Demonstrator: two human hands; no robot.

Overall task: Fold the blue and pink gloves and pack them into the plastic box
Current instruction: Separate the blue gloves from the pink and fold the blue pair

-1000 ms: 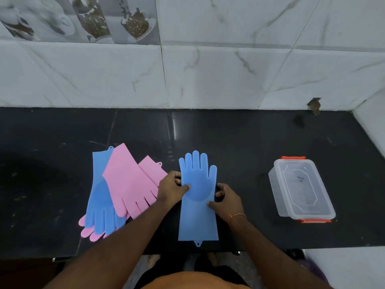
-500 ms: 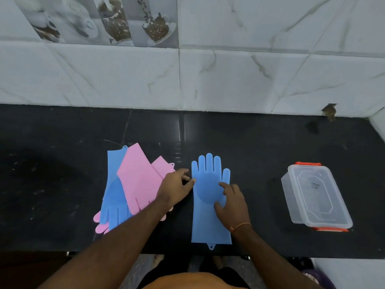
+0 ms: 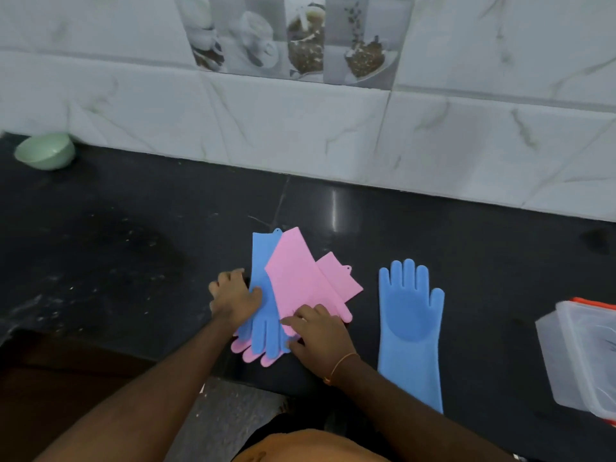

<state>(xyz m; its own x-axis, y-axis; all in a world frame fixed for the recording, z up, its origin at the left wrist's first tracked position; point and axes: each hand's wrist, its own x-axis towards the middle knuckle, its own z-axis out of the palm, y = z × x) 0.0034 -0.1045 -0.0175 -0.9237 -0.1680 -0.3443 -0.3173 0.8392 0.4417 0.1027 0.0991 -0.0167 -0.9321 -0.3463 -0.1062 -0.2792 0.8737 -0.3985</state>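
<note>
Both forearms are seen bare, without sleeves. A thin gold-coloured bangle (image 3: 340, 364) is worn on the right wrist. An orange garment (image 3: 310, 448) is worn below.

Evenly and softly lit, fairly bright. Pale vertical glare streak on the glossy black bench (image 3: 336, 211) toward 12 o'clock. Slight motion blur throughout; wall tiles (image 3: 300, 128) smeared. Wide-angle bowing toward 3 and 9 o'clock edges. Faint, diffuse shadows.

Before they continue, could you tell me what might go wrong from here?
The left hand and right hand press on a crossed pile of gloves; pulling one may drag the others. The pile's fingertips and the lone blue glove overhang the counter edge and might slip off. The box sits far right.
</note>
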